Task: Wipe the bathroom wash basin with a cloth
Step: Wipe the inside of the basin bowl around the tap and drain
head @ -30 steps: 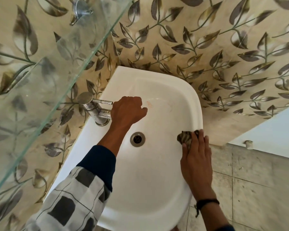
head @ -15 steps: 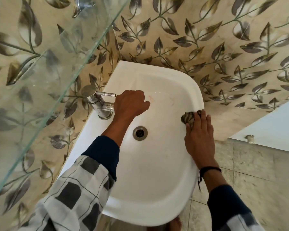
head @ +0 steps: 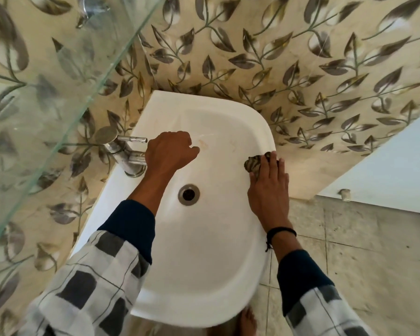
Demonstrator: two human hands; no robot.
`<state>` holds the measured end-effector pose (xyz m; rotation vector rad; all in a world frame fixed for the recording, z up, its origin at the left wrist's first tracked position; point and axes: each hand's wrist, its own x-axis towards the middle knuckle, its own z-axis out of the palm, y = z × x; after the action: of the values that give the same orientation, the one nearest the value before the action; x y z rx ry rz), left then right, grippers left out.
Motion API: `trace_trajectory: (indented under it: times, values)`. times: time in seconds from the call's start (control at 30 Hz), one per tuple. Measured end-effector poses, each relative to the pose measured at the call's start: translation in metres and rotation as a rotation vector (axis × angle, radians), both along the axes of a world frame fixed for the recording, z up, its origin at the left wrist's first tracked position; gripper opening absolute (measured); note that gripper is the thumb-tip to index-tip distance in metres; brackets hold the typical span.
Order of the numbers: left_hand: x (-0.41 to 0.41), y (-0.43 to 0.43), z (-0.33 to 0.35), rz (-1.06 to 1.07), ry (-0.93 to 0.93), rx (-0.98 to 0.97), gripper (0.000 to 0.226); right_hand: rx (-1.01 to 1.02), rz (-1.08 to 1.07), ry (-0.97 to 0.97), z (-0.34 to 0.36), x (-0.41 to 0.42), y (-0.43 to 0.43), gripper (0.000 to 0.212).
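A white wash basin (head: 204, 275) is fixed to a leaf-patterned wall, with a round metal drain (head: 188, 194) in its middle. My right hand (head: 269, 190) lies flat on the basin's right rim and presses a dark striped cloth (head: 254, 163) against it. The cloth shows only past my fingertips. My left hand (head: 170, 154) is closed around the spout of the chrome tap (head: 124, 154) at the basin's left edge. A faint reddish stain (head: 203, 143) marks the bowl just beyond my left hand.
A glass shelf (head: 58, 98) juts out from the wall above and left of the tap. A white door (head: 393, 166) with a small stopper stands at the right. Grey floor tiles (head: 361, 251) lie below, and a bare foot (head: 247, 323) shows under the basin's near edge.
My right hand has slid the cloth along the right rim away from me, toward the wall. My left hand has stayed on the tap.
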<state>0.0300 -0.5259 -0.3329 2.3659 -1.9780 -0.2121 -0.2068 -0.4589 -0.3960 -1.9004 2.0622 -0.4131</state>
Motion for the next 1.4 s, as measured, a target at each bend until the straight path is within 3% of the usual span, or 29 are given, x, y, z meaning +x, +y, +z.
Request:
trace_trajectory:
  times: [0.53, 0.73, 1.0, 1.4]
  values:
    - [-0.001, 0.0, 0.003, 0.018, -0.016, 0.041, 0.042, -0.024, -0.023, -0.046, -0.006, 0.001, 0.05, 0.054]
    - [0.003, -0.003, -0.001, 0.035, -0.037, 0.017, 0.044, 0.023, -0.018, -0.068, 0.002, -0.001, 0.014, 0.054]
    - [0.0, -0.006, 0.003, 0.025, -0.02, 0.068, 0.042, -0.004, -0.022, -0.045, -0.005, 0.002, 0.065, 0.053]
    - [-0.002, -0.002, 0.002, 0.041, 0.003, -0.01, 0.034, -0.073, 0.265, 0.14, -0.002, -0.009, 0.063, 0.041]
